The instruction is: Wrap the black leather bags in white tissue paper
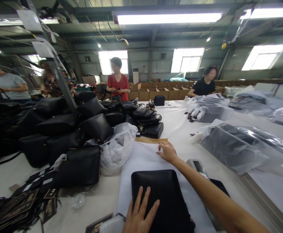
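Note:
A black handbag (156,183) lies flat in front of me on a white sheet-like bag (137,158). My left hand (141,215) rests on the handbag with its fingers spread. My right hand (167,152) is beyond the handbag, at the far right part of the white sheet, thumb and forefinger curled together in a pinch. What is between those fingertips, if anything, is too small to tell. A brown strip (152,140) runs along the sheet's far edge. Crumpled clear plastic (118,149) sits just left of the sheet.
Black handbags (95,126) are heaped on the left. Black tags with gold lettering (22,207) lie at the near left. Wrapped bags (231,145) cover the right side, and a grey device (197,166) stands under my right forearm. Several people work beyond the table (172,119).

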Available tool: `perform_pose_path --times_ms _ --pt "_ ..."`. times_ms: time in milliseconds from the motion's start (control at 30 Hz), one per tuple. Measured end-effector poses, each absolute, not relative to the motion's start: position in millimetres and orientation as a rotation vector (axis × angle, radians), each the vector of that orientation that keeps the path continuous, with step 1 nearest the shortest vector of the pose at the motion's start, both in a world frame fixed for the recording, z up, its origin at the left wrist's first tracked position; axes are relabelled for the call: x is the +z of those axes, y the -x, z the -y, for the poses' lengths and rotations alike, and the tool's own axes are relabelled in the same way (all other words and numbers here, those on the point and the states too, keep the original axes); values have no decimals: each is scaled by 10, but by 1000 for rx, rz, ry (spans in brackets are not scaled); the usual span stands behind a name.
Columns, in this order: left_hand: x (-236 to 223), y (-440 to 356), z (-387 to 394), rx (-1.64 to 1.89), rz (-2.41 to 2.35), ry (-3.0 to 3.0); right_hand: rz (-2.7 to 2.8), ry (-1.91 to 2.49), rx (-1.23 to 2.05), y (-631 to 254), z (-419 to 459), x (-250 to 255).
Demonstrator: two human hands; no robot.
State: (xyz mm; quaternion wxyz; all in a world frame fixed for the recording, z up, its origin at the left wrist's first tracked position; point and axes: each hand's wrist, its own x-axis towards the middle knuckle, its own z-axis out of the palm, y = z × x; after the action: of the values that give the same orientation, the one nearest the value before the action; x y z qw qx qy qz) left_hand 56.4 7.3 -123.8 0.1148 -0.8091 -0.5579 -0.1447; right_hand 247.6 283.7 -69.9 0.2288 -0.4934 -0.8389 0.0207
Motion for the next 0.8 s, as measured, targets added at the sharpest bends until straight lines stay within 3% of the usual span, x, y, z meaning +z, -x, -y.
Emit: perform_pose_path --times_ms 500,800 --pt "-1168 -558 -63 -364 1623 2404 2194 1566 150 -2497 -3135 -501" --pt "-1316 -552 -95 -464 1613 2343 2295 1444 36 -2512 -3141 -550"
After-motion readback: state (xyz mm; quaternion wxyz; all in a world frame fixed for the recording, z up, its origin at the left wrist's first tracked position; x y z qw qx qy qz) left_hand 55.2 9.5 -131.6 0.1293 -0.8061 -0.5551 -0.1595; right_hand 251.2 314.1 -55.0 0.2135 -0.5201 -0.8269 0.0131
